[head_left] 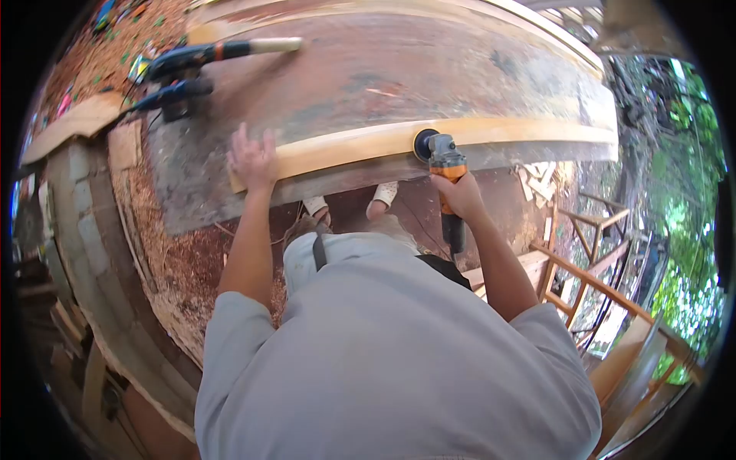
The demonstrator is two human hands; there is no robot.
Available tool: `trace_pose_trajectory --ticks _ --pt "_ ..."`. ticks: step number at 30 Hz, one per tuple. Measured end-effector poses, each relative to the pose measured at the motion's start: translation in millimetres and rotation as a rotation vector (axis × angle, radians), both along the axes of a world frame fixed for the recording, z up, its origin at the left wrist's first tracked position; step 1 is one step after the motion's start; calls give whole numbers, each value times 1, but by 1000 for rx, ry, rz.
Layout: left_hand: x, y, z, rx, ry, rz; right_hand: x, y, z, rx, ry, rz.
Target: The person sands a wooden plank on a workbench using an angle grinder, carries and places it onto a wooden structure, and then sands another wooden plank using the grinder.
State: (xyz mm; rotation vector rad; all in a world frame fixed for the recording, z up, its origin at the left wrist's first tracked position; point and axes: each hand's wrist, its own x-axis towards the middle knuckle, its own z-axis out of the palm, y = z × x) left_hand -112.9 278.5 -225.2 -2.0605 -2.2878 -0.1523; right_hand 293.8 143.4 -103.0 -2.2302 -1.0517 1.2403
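Observation:
A long pale wooden board [345, 147] lies along the near edge of the worktable [337, 84]. At the board's left end rests my left hand [253, 157], its fingers spread and pointing away from me. My right hand [460, 195] is wrapped round an orange and grey angle grinder [448, 157]. The grinder's round dark disc [424, 144] is against the board, right of its middle. Whether the disc is spinning cannot be made out.
A black blower-like tool [195, 60] with a pale nozzle lies at the table's far left. More long boards [537, 31] run along the far edge. Wooden frames [590, 287] stand at the right. A low block wall [92, 245] curves along the left, beside wood shavings.

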Motion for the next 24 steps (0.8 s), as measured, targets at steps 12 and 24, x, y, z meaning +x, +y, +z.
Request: trace_pose_trajectory --ticks 12,24 --pt "-185 -54 42 684 -1191 495 -225 51 -17 49 44 535" --pt "-200 -90 24 532 -967 609 -320 106 -11 93 155 670"
